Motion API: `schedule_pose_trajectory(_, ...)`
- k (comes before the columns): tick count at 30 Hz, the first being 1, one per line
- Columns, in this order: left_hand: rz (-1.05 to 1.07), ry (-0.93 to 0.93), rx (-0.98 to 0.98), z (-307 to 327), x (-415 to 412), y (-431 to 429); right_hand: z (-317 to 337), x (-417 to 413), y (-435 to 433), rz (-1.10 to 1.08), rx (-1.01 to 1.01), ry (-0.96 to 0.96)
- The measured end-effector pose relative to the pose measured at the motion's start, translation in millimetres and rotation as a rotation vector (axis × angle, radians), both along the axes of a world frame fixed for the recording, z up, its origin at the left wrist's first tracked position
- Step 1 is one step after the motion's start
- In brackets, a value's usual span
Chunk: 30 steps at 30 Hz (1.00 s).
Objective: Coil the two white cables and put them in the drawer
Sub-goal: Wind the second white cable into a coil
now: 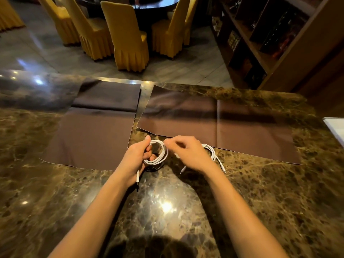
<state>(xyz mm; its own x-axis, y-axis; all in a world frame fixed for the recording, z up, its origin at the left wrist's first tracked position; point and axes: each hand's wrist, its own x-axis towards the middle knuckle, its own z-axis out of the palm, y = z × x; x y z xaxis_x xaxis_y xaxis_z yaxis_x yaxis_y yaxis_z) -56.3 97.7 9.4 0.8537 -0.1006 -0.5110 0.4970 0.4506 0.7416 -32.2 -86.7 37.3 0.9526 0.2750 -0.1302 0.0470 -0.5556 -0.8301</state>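
Observation:
A white cable (pixel 160 153) is wound into a small round coil just above the marble counter. My left hand (pixel 136 157) grips the coil's left side, and one plug end hangs down below that wrist. My right hand (pixel 188 153) pinches the cable at the coil's upper right. A second white cable (pixel 211 152) lies in a loose coil on the counter behind my right hand, partly hidden by it, with its two plug ends pointing toward me. No drawer is in view.
Two brown cloth mats (pixel 89 138) (pixel 242 127) and a folded dark cloth (pixel 109 99) lie on the marble counter (pixel 167 202). A white object (pixel 335 127) sits at the right edge. Yellow-covered chairs (pixel 128 38) and a wooden shelf (pixel 270 43) stand beyond.

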Motion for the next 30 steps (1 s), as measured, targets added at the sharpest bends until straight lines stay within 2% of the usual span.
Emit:
schedule_pose_trajectory(4, 0.015, -0.022, 0.102, 0, -6, -5, -13, 6, -60, -0.329, -0.266, -0.119)
schedule_pose_trajectory(6, 0.007, -0.049, 0.091, -2, -8, -5, -25, 5, -84, -0.399, -0.436, -0.073)
schedule_pose_trajectory(8, -0.008, -0.075, 0.089, -2, -11, -7, -30, 0, -95, -0.413, -0.509, -0.030)
schedule_pose_trajectory(16, -0.015, -0.099, 0.155, -1, -25, -13, -23, -17, -82, -0.431, -0.457, 0.062)
schedule_pose_trajectory(24, -0.066, -0.116, 0.309, 0, -35, 2, -22, -44, -79, -0.538, -0.275, 0.107)
schedule_pose_trajectory(30, -0.101, -0.087, 0.260, -3, -55, -7, -21, -86, -95, -0.648, -0.179, 0.068)
